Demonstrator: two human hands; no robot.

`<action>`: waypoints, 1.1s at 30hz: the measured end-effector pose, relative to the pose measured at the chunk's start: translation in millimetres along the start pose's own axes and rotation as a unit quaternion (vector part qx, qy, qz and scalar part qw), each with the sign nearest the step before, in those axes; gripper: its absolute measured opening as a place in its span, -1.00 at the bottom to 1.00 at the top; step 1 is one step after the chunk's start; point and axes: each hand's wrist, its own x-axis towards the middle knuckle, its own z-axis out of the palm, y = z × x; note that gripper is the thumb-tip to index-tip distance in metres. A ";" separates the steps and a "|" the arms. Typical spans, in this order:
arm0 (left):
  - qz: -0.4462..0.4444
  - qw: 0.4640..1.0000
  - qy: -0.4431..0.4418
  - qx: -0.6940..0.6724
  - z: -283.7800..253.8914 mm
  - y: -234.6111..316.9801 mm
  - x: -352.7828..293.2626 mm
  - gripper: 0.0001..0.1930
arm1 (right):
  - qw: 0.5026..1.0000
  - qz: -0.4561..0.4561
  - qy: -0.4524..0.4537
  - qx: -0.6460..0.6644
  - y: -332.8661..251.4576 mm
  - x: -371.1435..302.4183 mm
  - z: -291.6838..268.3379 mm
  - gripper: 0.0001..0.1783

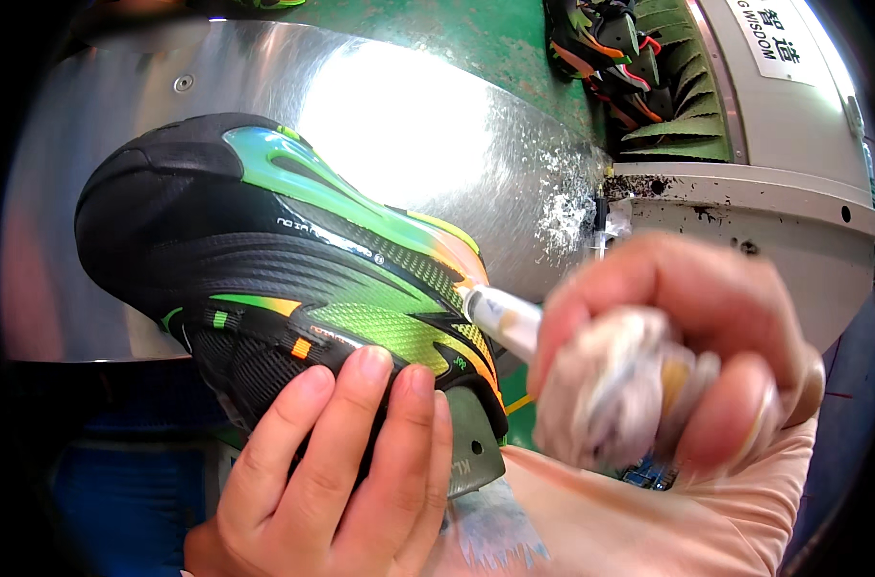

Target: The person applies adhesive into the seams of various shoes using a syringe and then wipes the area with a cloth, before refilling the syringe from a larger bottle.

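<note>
One left hand [346, 481], one right hand [707, 317], one black-and-green sneaker [293, 245], one shoe last [481, 464], one syringe-like tube [508, 323], one crumpled wad [606, 385] and one metal table [91, 106] are showing. Other sneakers [601, 48] are overlapping too closely to count.

One sports shoe [274, 231], black with green, yellow and orange panels, lying on its side, toe to the left; dark grey-green last [481, 442] showing at its collar. One left hand [332, 471], fingers laid over the lacing side. One right hand [697, 337], blurred, curled round a slim white tube [510, 325], tip at the sole edge, and a crumpled whitish wad [606, 394]. One metal table [82, 125], scuffed at right. Further shoes [587, 43] beside green overlapping flaps [687, 91].
</note>
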 end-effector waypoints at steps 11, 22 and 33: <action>-0.006 0.997 -0.077 0.009 -1.8 3.3 24.1 -0.86 | 0.865 -0.291 -0.300 0.278 131.9 10.4 -34.0 -0.27; 0.019 0.979 -0.176 0.102 3.2 1.3 64.2 -0.69 | 0.760 -0.264 -0.216 0.554 212.8 13.6 -3.1 -0.16; 0.059 0.926 -0.333 0.169 26.8 2.2 161.9 -0.28 | 0.678 -0.176 -0.134 0.701 225.1 2.8 16.6 -0.24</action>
